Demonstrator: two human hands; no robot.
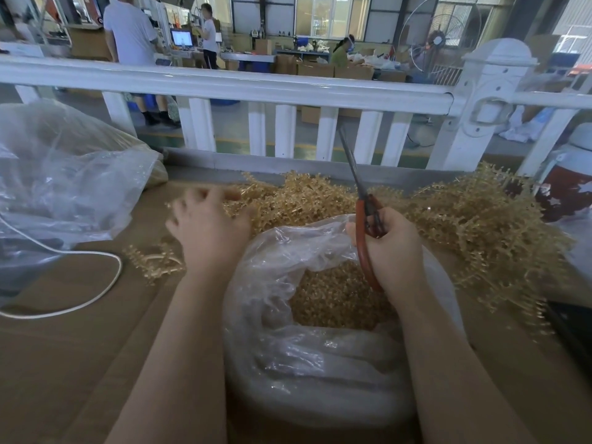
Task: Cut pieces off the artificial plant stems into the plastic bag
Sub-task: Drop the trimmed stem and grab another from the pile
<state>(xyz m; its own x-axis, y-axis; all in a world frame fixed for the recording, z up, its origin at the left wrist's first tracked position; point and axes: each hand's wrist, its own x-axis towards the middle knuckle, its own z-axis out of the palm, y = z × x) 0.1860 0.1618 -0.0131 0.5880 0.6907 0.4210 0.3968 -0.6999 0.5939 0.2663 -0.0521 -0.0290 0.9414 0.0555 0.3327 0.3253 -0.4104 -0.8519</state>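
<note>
Nearest the viewer, a clear plastic bag with a rolled-down rim sits on the brown cardboard-covered table; its mouth is open and holds a mound of small tan cut pieces. Over the bag's right rim, the right hand grips the red handles of a pair of scissors, fingers curled round them, with the blades together and pointing up and away. To the left, the left hand reaches forward with fingers spread and blurred; whether it grasps anything cannot be told. Its fingertips lie at the near edge of the pile of tan artificial plant stems, which stretches across the table behind the bag and out to the right. A few loose stems lie just left of the left wrist. A white cord loops over the table at left, beside a second, larger clear bag. Behind the table runs a white railing, and beyond it a workshop floor with several people.
</note>
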